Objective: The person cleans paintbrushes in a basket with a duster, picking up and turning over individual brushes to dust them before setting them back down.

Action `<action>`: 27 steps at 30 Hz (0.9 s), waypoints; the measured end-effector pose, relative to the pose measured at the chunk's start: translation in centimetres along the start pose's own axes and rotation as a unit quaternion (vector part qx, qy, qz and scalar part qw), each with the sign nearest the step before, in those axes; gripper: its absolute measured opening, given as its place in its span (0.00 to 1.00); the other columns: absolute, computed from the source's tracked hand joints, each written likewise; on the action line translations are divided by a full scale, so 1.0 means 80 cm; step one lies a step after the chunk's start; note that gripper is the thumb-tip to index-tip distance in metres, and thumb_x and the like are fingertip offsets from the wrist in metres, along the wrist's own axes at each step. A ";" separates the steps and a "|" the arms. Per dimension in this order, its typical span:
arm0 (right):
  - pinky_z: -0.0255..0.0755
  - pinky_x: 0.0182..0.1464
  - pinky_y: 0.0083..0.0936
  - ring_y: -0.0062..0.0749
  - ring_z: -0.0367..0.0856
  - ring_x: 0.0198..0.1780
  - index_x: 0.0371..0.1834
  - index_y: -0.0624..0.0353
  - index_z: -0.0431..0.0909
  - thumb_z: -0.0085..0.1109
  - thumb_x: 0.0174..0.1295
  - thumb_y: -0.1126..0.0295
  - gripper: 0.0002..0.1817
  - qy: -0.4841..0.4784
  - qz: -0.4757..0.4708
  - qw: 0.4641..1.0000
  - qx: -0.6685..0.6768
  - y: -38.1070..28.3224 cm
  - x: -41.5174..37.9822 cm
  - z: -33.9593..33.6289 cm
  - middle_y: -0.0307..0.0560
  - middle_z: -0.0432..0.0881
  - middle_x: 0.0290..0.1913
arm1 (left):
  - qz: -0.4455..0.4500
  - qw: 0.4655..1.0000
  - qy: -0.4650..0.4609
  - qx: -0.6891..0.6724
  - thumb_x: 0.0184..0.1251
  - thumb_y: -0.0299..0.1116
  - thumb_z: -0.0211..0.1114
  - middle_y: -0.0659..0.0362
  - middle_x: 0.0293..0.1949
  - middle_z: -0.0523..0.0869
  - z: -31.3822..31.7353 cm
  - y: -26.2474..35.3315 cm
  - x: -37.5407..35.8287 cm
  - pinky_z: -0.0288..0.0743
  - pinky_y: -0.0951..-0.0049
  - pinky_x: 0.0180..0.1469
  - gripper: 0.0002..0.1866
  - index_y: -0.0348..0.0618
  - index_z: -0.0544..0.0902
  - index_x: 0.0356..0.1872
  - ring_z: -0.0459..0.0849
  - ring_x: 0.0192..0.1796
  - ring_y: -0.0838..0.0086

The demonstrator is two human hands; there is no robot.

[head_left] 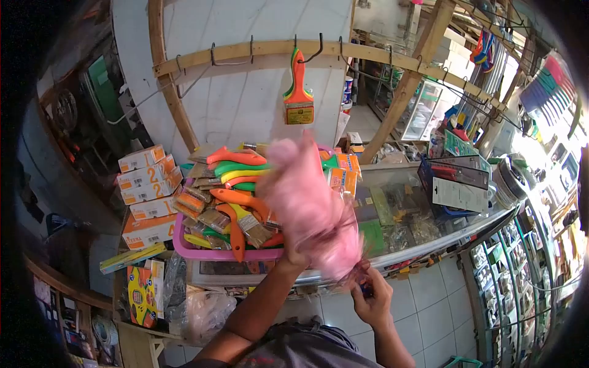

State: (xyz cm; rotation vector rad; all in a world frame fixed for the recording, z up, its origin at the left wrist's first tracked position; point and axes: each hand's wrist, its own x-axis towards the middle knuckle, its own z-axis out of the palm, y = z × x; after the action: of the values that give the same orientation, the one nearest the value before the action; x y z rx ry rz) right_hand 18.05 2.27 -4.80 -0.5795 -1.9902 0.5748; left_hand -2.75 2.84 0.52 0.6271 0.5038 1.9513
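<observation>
Pink plastic bag, motion-blurred, raised over front edge of glass counter. Left hand hidden behind bag; grip cannot be judged. Right hand pinched on bag's lower end. Just behind: pink basket heaped with paintbrushes. Stacked cartons left of basket. One brush hung on hook above.

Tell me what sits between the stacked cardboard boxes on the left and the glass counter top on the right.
In the head view, a pink basket heaped with paint brushes sits between the stacked boxes and the glass counter. A blurred pink bag partly covers it.
</observation>
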 end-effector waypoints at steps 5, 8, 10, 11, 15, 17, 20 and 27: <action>0.71 0.30 0.15 0.16 0.76 0.29 0.52 0.67 0.76 0.62 0.64 0.77 0.14 0.070 0.243 0.953 0.165 -0.013 0.012 0.003 0.49 0.85 0.42 | 0.029 0.998 -0.049 0.027 0.79 0.65 0.33 0.57 0.76 0.62 0.002 0.003 0.001 0.55 0.61 0.78 0.40 0.45 0.55 0.79 0.65 0.75 0.65; 0.70 0.30 0.14 0.16 0.76 0.29 0.53 0.67 0.75 0.58 0.66 0.80 0.13 -0.025 0.081 0.995 0.050 -0.005 -0.014 0.008 0.46 0.84 0.41 | 0.061 0.978 -0.088 0.178 0.78 0.67 0.34 0.58 0.76 0.63 -0.044 -0.019 -0.003 0.59 0.56 0.76 0.42 0.45 0.53 0.80 0.65 0.75 0.64; 0.75 0.35 0.19 0.21 0.81 0.34 0.53 0.66 0.76 0.63 0.64 0.77 0.15 0.014 0.140 0.988 0.062 0.004 -0.012 0.005 0.48 0.85 0.38 | 0.039 0.992 -0.063 0.100 0.77 0.69 0.34 0.58 0.76 0.64 -0.032 -0.018 0.004 0.60 0.54 0.75 0.44 0.46 0.52 0.80 0.65 0.75 0.63; 0.77 0.37 0.21 0.24 0.84 0.36 0.54 0.66 0.76 0.65 0.64 0.75 0.16 0.031 0.172 0.982 0.066 0.008 -0.012 0.002 0.49 0.86 0.37 | -0.051 0.997 -0.052 -0.017 0.76 0.70 0.34 0.58 0.76 0.63 -0.029 -0.010 -0.004 0.59 0.54 0.76 0.45 0.45 0.51 0.81 0.64 0.76 0.63; 0.76 0.36 0.22 0.23 0.83 0.35 0.58 0.66 0.73 0.62 0.65 0.75 0.19 0.063 0.162 0.983 0.060 0.002 -0.017 0.004 0.49 0.86 0.37 | -0.006 0.997 -0.060 0.038 0.76 0.70 0.31 0.55 0.76 0.65 0.000 0.007 -0.007 0.59 0.53 0.76 0.44 0.47 0.50 0.81 0.66 0.75 0.61; 0.70 0.30 0.17 0.17 0.75 0.30 0.61 0.69 0.68 0.56 0.69 0.76 0.19 -0.046 0.027 0.998 -0.034 -0.004 -0.021 0.000 0.42 0.81 0.38 | -0.032 0.995 -0.055 0.074 0.78 0.67 0.32 0.54 0.74 0.67 -0.017 0.003 -0.008 0.62 0.54 0.74 0.42 0.46 0.52 0.80 0.68 0.73 0.61; 0.70 0.31 0.17 0.20 0.76 0.28 0.54 0.70 0.72 0.63 0.62 0.76 0.18 0.087 0.182 0.976 0.085 0.006 -0.015 0.015 0.46 0.80 0.34 | -0.012 0.990 -0.051 0.130 0.79 0.65 0.33 0.56 0.72 0.68 -0.027 0.001 -0.005 0.67 0.56 0.70 0.39 0.47 0.56 0.79 0.69 0.73 0.63; 0.69 0.29 0.17 0.18 0.76 0.29 0.50 0.66 0.74 0.59 0.63 0.80 0.13 0.054 0.064 0.997 -0.007 0.004 -0.013 0.020 0.45 0.82 0.34 | -0.007 0.965 -0.119 0.232 0.80 0.63 0.34 0.56 0.76 0.62 -0.065 -0.016 -0.004 0.57 0.55 0.76 0.39 0.46 0.52 0.80 0.62 0.77 0.64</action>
State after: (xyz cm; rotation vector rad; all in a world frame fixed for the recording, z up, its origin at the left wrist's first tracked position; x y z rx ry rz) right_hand 17.14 1.59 -6.39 -0.7344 -1.8670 0.5951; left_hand -4.96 2.68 -4.39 1.1356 0.8164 1.7198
